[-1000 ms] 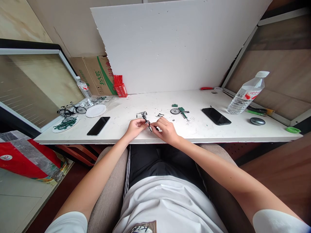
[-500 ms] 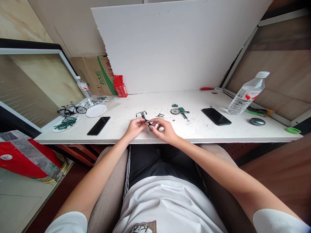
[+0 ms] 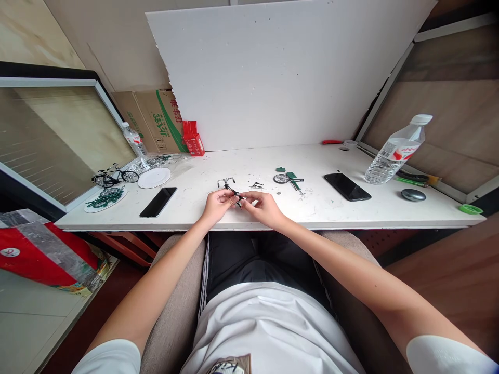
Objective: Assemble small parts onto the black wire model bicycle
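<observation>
Between my hands, just above the desk's front edge, is a small black model bicycle frame with its handlebar pointing away from me. My left hand pinches it from the left side. From the right, the thumb and fingers of my right hand close on its near part; my fingertips hide much of it. Beyond my right hand lie small black loose parts. Farther right are a spoked model wheel and green and black pieces.
A finished-looking model bicycle stands at the left by a white plate. One phone lies left of my hands, another phone right. A water bottle and an oval grey object are at the right.
The bicycle frame has turned slightly in my fingers, its handlebar shifting a little. My right-hand fingers have drawn closer together around its near part. My left hand is almost unmoved.
</observation>
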`<state>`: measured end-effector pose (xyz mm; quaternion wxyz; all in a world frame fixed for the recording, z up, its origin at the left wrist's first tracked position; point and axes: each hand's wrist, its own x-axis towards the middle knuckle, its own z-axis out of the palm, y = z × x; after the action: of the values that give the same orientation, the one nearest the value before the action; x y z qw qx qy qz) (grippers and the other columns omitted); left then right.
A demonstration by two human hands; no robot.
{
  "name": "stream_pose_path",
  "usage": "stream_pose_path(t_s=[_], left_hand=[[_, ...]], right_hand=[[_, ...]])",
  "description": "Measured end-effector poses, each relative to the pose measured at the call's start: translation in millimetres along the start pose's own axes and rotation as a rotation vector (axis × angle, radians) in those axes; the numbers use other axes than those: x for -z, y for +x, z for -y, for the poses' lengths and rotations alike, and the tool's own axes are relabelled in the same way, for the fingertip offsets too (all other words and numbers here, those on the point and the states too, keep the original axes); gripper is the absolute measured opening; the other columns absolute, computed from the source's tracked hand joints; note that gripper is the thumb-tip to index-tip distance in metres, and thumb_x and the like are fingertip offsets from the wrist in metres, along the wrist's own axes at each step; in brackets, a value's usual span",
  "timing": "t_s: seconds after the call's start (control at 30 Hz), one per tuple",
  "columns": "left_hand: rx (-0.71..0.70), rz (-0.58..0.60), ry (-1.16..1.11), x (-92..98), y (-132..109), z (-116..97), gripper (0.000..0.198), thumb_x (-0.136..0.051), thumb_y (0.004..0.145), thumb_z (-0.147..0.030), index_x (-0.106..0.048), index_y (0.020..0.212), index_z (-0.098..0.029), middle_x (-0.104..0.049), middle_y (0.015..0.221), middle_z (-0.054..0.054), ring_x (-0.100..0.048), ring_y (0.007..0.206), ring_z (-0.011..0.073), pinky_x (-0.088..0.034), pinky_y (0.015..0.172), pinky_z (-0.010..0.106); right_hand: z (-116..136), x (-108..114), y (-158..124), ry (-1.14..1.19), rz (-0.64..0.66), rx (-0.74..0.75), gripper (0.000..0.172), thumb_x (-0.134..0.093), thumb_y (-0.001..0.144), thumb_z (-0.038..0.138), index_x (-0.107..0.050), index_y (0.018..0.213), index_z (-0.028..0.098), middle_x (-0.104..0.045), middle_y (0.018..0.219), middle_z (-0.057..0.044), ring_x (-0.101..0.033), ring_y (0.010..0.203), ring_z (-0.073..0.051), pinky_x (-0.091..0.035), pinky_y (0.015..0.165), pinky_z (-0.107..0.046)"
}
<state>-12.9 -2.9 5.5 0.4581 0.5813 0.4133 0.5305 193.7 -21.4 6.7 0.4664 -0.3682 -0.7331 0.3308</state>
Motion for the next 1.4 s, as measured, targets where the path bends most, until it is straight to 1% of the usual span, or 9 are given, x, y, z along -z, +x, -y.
stream_pose_path(t_s=[0.1, 0.3, 0.5, 0.7, 0.97, 1.13, 1.23, 1.3, 1.4], left_hand=[[0.008, -0.01, -0.002, -0.5, 0.4, 2.1, 0.055, -0.099, 0.065, -0.055, -0.077, 0.094, -0.013, -0.078, 0.085, 0.008, -0.073, 0.069, 0.0209, -0.062, 0.072, 0.036], [0.025, -0.01, 0.013, 0.2, 2.0, 6.7, 0.057, -0.099, 0.066, -0.053, -0.081, 0.099, -0.011, -0.08, 0.088, 0.01, -0.075, 0.072, 0.0226, -0.064, 0.076, 0.04], [0.042, -0.008, 0.035, 1.8, 3.4, 7.4, 0.056, -0.1, 0.063, -0.053, -0.081, 0.095, -0.012, -0.08, 0.086, 0.01, -0.074, 0.073, 0.0226, -0.064, 0.076, 0.04], [0.013, 0.056, 0.073, 2.7, 3.4, 6.6, 0.051, -0.099, 0.064, -0.053, -0.08, 0.09, -0.014, -0.08, 0.088, 0.01, -0.075, 0.074, 0.0222, -0.063, 0.073, 0.037], [0.005, 0.045, 0.057, 0.9, 3.6, 10.2, 0.055, -0.098, 0.066, -0.055, -0.081, 0.097, -0.013, -0.08, 0.089, 0.011, -0.075, 0.076, 0.0236, -0.064, 0.077, 0.041], [-0.007, 0.061, 0.06, 0.2, 3.4, 10.2, 0.057, -0.096, 0.07, -0.054, -0.079, 0.104, -0.012, -0.078, 0.086, 0.01, -0.073, 0.077, 0.0233, -0.063, 0.082, 0.043], [-0.027, 0.068, 0.085, -0.5, 2.6, 8.0, 0.052, -0.091, 0.075, -0.05, -0.08, 0.109, -0.012, -0.078, 0.09, 0.01, -0.073, 0.083, 0.0232, -0.061, 0.085, 0.04], [-0.039, 0.06, 0.1, -0.9, 2.1, 5.9, 0.046, -0.088, 0.078, -0.046, -0.081, 0.109, -0.013, -0.079, 0.094, 0.01, -0.073, 0.086, 0.0231, -0.059, 0.085, 0.038], [-0.047, 0.062, 0.135, -0.9, 0.7, 2.4, 0.035, -0.082, 0.079, -0.04, -0.082, 0.104, -0.015, -0.077, 0.095, 0.009, -0.071, 0.085, 0.0221, -0.057, 0.078, 0.034]], right_hand=[[-1.5, 2.3, 0.9, 0.024, 0.042, -0.018, 0.038, -0.068, 0.1, 0.043, -0.078, 0.127, 0.018, -0.083, 0.103, -0.009, -0.075, 0.084, -0.022, -0.06, 0.069, -0.031], [-0.9, 5.2, 0.9, 0.068, 0.094, -0.05, 0.034, -0.061, 0.104, 0.038, -0.075, 0.126, 0.018, -0.082, 0.098, -0.008, -0.077, 0.093, -0.023, -0.059, 0.073, -0.03], [-1.7, 11.6, 3.6, 0.165, 0.193, -0.142, 0.036, -0.059, 0.101, 0.032, -0.071, 0.131, 0.017, -0.081, 0.089, -0.006, -0.074, 0.081, -0.02, -0.055, 0.065, -0.028], [-2.9, 15.4, 4.6, 0.229, 0.252, -0.173, 0.034, -0.064, 0.093, 0.027, -0.066, 0.126, 0.019, -0.081, 0.086, -0.004, -0.073, 0.079, -0.019, -0.055, 0.067, -0.028], [-3.1, 14.3, 4.5, 0.237, 0.253, -0.169, 0.036, -0.063, 0.091, 0.027, -0.064, 0.127, 0.019, -0.078, 0.082, -0.003, -0.069, 0.074, -0.017, -0.048, 0.061, -0.026], [-3.2, 13.5, 4.9, 0.234, 0.243, -0.161, 0.038, -0.061, 0.09, 0.026, -0.063, 0.128, 0.019, -0.076, 0.081, -0.002, -0.067, 0.072, -0.017, -0.047, 0.06, -0.026], [-3.2, 13.6, 5.1, 0.229, 0.235, -0.157, 0.04, -0.061, 0.091, 0.026, -0.063, 0.13, 0.018, -0.076, 0.081, -0.001, -0.067, 0.072, -0.017, -0.048, 0.062, -0.026], [-3.7, 13.8, 5.0, 0.217, 0.232, -0.144, 0.041, -0.06, 0.091, 0.025, -0.064, 0.132, 0.017, -0.076, 0.083, -0.002, -0.068, 0.075, -0.017, -0.05, 0.064, -0.027], [-5.9, 14.0, 4.7, 0.193, 0.228, -0.109, 0.043, -0.062, 0.09, 0.023, -0.065, 0.132, 0.017, -0.077, 0.085, -0.003, -0.072, 0.081, -0.019, -0.054, 0.07, -0.028]])
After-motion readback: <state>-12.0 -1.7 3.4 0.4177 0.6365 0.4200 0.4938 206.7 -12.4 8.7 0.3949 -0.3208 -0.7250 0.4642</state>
